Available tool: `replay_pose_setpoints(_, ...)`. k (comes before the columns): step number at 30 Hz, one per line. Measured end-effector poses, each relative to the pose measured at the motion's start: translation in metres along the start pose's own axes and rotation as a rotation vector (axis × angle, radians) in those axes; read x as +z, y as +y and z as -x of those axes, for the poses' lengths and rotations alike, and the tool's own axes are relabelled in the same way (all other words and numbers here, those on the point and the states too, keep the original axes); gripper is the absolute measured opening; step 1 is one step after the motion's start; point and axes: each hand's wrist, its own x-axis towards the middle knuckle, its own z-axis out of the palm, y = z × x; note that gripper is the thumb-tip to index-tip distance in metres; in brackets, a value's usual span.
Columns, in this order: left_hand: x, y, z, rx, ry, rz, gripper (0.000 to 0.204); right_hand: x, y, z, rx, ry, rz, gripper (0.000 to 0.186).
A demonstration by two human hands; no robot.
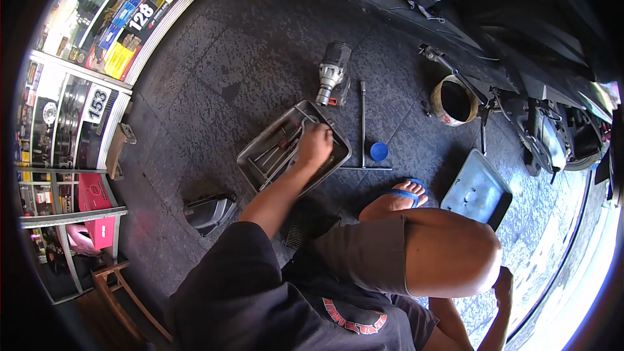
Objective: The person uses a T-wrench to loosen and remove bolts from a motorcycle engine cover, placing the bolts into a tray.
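My left hand (314, 145) reaches down into a grey metal tray (251, 145) that holds several wrenches and other hand tools (281, 145). Its fingers curl downward over the tools, and whatever lies under them is hidden. Beyond my bent knee, at the lower right, is my right hand (504, 283); its fingers are too dim and partly hidden to read. Just past the tray's far corner lies a cordless impact wrench (332, 71). A long T-handle wrench (363, 123) rests on the floor right of the tray, beside a round blue cap (379, 151).
A motorcycle (507, 26) fills the upper right, with a round container (453, 117) below it. A shallow blue-grey pan (478, 185) lies right of my foot. Display shelves (120, 114) line the left side. A dark plastic part (209, 212) and a wooden stool (127, 292) are nearer.
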Motion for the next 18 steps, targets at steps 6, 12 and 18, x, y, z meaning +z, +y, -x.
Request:
replay_pose_setpoints(6,0.062,0.099,-0.035,-0.141,-0.464,-0.137,0.023,-0.014,-0.018,-0.024,-0.058,0.113,-0.024,0.021)
replay_pose_setpoints(12,0.106,0.093,-0.049,-0.362,-0.457,-0.241,0.028,-0.008,-0.007,-0.019,-0.113,0.091,-0.081,0.022)
replay_pose_setpoints(18,0.098,0.099,-0.053,-0.325,-0.485,-0.196,0.027,-0.007,0.03,-0.004,-0.01,0.104,-0.006,0.027)
